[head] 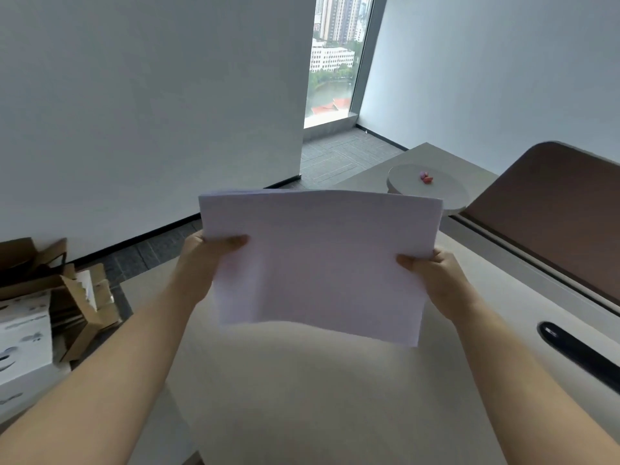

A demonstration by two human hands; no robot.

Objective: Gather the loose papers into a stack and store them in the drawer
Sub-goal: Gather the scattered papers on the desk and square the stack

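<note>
Gathered, it seems: stack of papers (pixel 318 263) held upright above the desk (pixel 335 397), pinched at its left edge by the left hand (pixel 208 260), at its right by the right hand (pixel 432 273). Storing left; no drawer visible, possibly out of frame.

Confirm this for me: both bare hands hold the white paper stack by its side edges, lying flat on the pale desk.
Not flat on the pale desk. The head view shows the white paper stack lifted above it, pinched at its side edges by the left hand and the right hand.
</note>
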